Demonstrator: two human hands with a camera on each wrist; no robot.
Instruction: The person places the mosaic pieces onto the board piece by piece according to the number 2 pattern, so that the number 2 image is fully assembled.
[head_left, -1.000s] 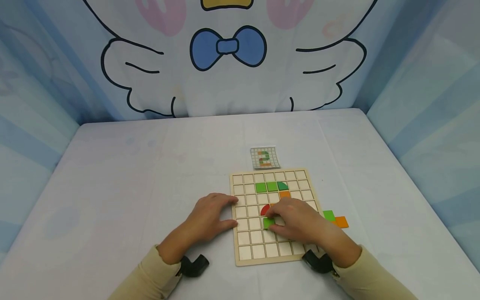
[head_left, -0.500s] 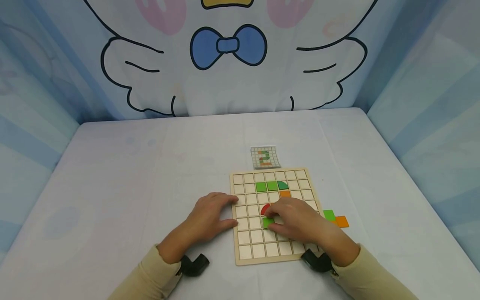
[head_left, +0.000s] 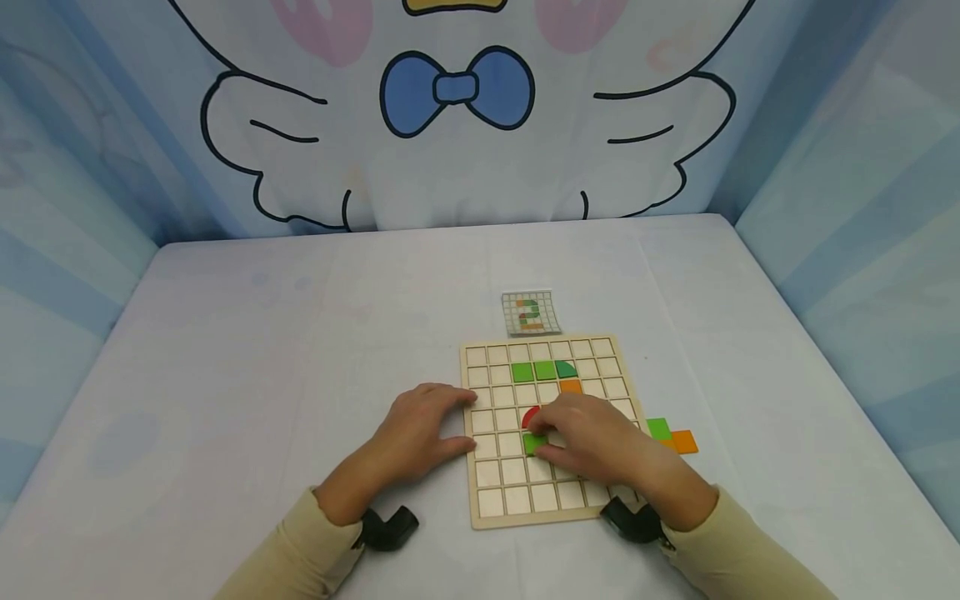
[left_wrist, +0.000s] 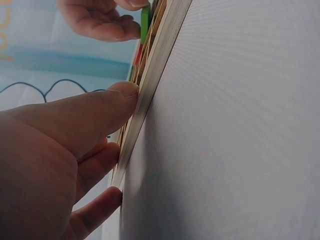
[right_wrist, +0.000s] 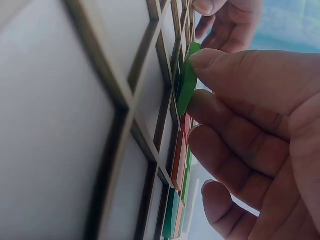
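A wooden grid board (head_left: 506, 521) lies on the table. At its left edge my left hand (head_left: 412, 433) touches the rim with thumb and fingertips, fingers fairly straight. Over the board's middle, my right hand (head_left: 600, 437) pinches a green square tile (head_left: 532, 444) between thumb and finger. In the right wrist view the green tile (right_wrist: 188, 82) sits tilted, partly above its cell. A red rounded tile (head_left: 530, 415) is just above it, partly hidden by the fingers. Higher up are two light green squares (head_left: 533, 371), a dark green rounded tile (head_left: 566, 368) and an orange tile (head_left: 571, 387).
Behind the board lies a small pattern card (head_left: 531, 313) showing a coloured figure on a grid. Loose green (head_left: 659, 429) and orange tiles (head_left: 684, 442) lie by the board's right edge, partly behind the right wrist. A printed curtain (head_left: 457, 167) stands behind the table.
The green tile in my right hand has shifted very slightly left. My left hand stays at the board's edge.
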